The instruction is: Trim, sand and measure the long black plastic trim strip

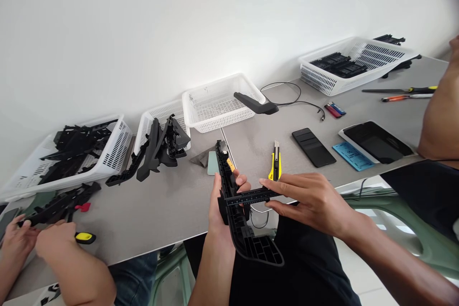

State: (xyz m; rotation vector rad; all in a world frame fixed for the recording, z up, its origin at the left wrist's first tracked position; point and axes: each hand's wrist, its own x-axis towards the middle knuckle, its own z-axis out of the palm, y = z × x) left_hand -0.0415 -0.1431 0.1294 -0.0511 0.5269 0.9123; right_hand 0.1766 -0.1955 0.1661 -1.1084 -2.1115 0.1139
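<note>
Head view: my left hand [224,210] grips a long black plastic molded part [241,215] upright above the desk [161,210] edge, while my right hand [308,198] pinches a black caliper [251,197] across it. The caliper's white scale markings are too small to read. A yellow utility knife [275,165] lies just beyond on the desk.

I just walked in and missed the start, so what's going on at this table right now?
A person holds a long black plastic part upright in the left hand and sets a black caliper across it with the right hand. A yellow utility knife lies on the grey table just beyond. At the left, a co-worker's hands work on another black part. White baskets of parts line the wall.
</note>
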